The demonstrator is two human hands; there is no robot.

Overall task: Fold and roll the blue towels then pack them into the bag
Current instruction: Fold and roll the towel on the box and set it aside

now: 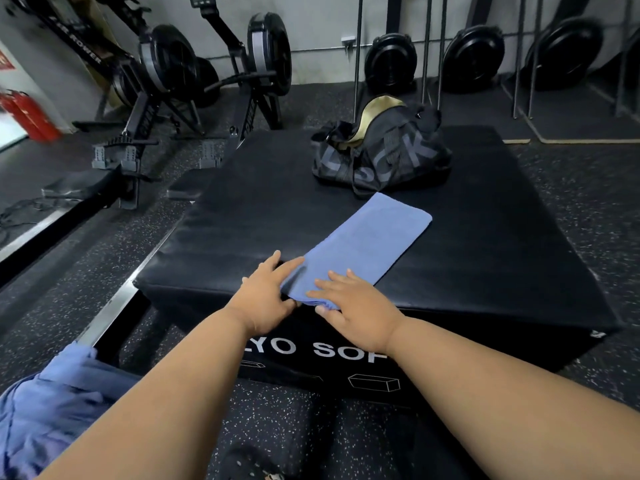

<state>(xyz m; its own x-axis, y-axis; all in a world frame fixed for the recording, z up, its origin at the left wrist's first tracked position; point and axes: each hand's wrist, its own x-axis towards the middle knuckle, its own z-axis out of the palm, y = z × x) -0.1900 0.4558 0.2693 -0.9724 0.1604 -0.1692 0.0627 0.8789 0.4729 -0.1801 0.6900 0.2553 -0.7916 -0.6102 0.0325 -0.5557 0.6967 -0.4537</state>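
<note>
I see a blue towel (pixel 363 244) folded into a long strip. It lies flat on top of a big black soft box (pixel 485 244) and points away from me at a slant. Its near end sits right at the front edge of the box. My left hand (pixel 266 299) is at the left corner of that end. Its fingers lie straight along the towel's edge and its thumb tucks in under the cloth. My right hand (pixel 349 306) lies on top of the near end with its fingers spread out flat, and its thumb curls around the folded edge below.

The bag (pixel 381 150) is black with gray letters and a gold lining. It sits farther back on the same box, just past the far end of the towel, and its top is open.

More blue cloth (pixel 45 403) lies in a loose heap low on my left. The floor (pixel 104 258) is dark with little pale specks. Rowing machines (pixel 166 84) stand along the wall behind.
</note>
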